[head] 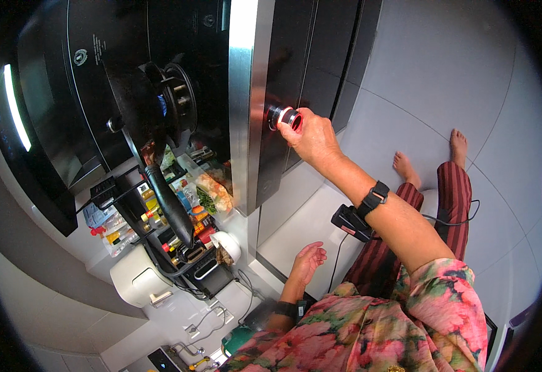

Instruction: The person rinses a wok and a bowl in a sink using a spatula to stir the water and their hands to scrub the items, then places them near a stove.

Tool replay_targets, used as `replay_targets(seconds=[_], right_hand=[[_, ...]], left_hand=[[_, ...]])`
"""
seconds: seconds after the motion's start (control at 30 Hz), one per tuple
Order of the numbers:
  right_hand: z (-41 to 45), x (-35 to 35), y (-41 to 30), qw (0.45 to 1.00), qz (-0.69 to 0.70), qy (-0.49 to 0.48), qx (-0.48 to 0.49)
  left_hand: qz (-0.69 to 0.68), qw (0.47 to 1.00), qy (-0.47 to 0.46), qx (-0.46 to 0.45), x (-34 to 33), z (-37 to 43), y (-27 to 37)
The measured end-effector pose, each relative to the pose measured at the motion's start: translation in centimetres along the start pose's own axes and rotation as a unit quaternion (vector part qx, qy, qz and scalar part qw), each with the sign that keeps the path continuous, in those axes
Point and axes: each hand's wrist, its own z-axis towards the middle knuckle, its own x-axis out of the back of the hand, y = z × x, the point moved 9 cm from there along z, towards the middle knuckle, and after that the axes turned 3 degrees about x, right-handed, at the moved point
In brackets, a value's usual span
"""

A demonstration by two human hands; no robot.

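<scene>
My right hand [313,139] grips a round stove knob [290,119] with a glowing red ring, on the dark front panel of a gas cooktop. My left hand [309,263] hangs low beside the counter's edge, its fingers loosely curled and apart, with nothing seen in it. A dark wok [129,93] with a long black handle [168,204] is over a burner [180,100] of the black glass cooktop [206,51]. A small blue flame [162,106] shows between wok and burner. The wok's contents are hidden.
Beyond the handle are a rack with bottles [152,209], a clear tray of chopped food [215,190], a white bowl [226,246] and a white appliance [138,276]. Cables [212,328] run over the counter. A black device [351,222] is by my right forearm.
</scene>
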Motion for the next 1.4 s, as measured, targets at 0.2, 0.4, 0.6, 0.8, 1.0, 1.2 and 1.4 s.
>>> replay_targets(seconds=[0.2,0.4,0.6,0.8,1.0,1.2,1.4], right_hand=[[-0.2,0.4,-0.6,0.999,-0.039,0.008,0.02],[0.2,0.6,-0.5,0.999,-0.045,0.011,0.014],[0.0,1.7,0.0,0.984,-0.153,-0.085,-0.022],[-1.0,17.1,6.9,0.912,-0.407,-0.039,0.006],[-5.0,31.1,10.5,0.823,-0.566,0.004,-0.051],[-1.1,18.9,7.5,0.914,-0.397,-0.078,-0.024],[-1.8,2.7,-1.1,0.981,-0.128,-0.145,0.009]], left_hand=[[0.003,1.0,0.003,-0.003,0.0,0.0,0.0],[0.001,1.0,0.0,-0.012,-0.5,-0.3,0.1],[-0.019,1.0,-0.008,-0.017,-0.5,0.0,-0.3],[-0.03,0.998,-0.025,-0.04,-0.8,1.5,-0.4],[-0.028,0.998,-0.048,-0.025,-2.0,2.2,-1.7],[-0.016,0.999,-0.033,-0.04,-2.7,0.9,-1.0],[-0.021,0.999,0.011,-0.042,-0.4,-1.0,-1.7]])
